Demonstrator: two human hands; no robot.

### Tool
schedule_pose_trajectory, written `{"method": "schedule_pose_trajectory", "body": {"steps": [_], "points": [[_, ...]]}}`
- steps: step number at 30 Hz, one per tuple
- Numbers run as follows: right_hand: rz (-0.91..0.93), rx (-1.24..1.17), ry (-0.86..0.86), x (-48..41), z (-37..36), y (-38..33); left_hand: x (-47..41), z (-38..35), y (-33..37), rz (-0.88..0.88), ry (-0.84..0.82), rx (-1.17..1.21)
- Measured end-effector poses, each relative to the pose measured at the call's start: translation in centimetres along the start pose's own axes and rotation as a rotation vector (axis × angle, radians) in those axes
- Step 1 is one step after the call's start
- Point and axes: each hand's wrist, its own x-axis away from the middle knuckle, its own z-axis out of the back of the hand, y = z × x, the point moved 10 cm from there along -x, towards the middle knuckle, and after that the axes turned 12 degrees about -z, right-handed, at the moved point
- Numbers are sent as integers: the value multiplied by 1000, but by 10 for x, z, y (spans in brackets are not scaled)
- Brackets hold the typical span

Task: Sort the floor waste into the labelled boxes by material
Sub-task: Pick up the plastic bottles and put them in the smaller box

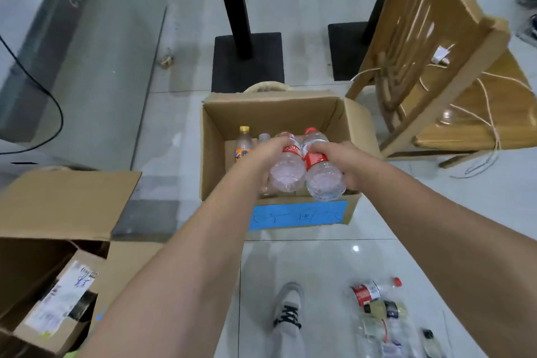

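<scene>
Both my arms reach forward over an open cardboard box (pixel 213 136) with a blue handwritten label (pixel 297 215) on its near wall. My left hand (pixel 261 160) grips a clear plastic bottle with a red label (pixel 286 170), held with its base towards me. My right hand (pixel 344 163) grips a second clear red-labelled bottle (pixel 321 174) beside the first, red cap pointing away. Inside the box stand a yellow-capped bottle (pixel 243 144) and another clear bottle (pixel 263 138). Several plastic bottles (pixel 377 308) lie on the floor at lower right.
A second open cardboard box (pixel 58 206) holding a smaller labelled carton (pixel 61 302) stands at lower left. Black table pedestals (pixel 247 62) rise behind the box. A wooden chair (pixel 441 73) with trailing cords is at right. My shoe (pixel 287 308) is on the tiled floor.
</scene>
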Motion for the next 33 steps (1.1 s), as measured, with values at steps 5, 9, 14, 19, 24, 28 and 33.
{"method": "schedule_pose_trajectory", "body": {"steps": [5, 9, 14, 19, 24, 28, 33], "points": [[-85, -41, 72, -49, -4, -1, -44, -1, -19, 119, -56, -6], [-105, -62, 92, -77, -13, 15, -68, 5, -35, -8, 26, -32], [-189, 31, 70, -97, -29, 47, -71, 9, -68, 39, 17, -61], [-152, 80, 79, -101, -35, 43, -76, 9, -61, -25, 34, -66], [-142, -43, 55, -89, -32, 44, -69, -3, -44, -110, 23, -76], [-52, -226, 58, -65, -8, 38, -49, -16, -25, -185, 73, -7], [76, -327, 94, -8, 56, 46, 5, -66, -2, -277, 84, 161]]}}
